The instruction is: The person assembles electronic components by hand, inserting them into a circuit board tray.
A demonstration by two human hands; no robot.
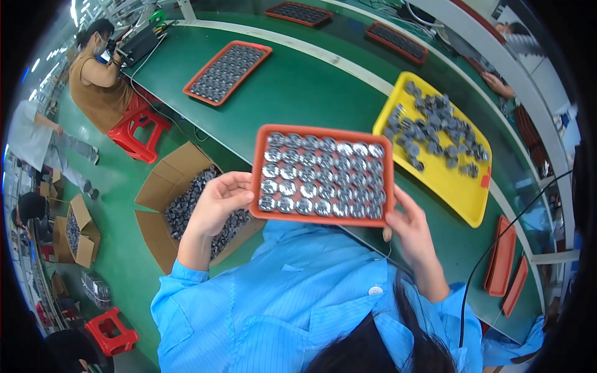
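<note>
Between my two hands I hold up an orange-red tray (261, 186) filled with rows of small round parts (323, 177) with shiny silver tops. My left hand (219, 200) is closed on the tray's left edge, thumb toward the front. At the lower right corner my right hand (411, 225) grips the rim, its fingers partly behind it. A yellow tray (457, 196) just beyond my right hand carries a loose heap of grey parts (435, 127). Below my left hand stands an open cardboard box (163, 180) full of similar small parts.
On the green table (305, 81) lies another filled orange-red tray (227, 73), with more trays (398, 42) on the line behind. Stacked orange-red trays (499, 261) sit at the right. A seated person (96, 84) works at the left near a red stool (140, 133). A black cable (476, 273) crosses the right side.
</note>
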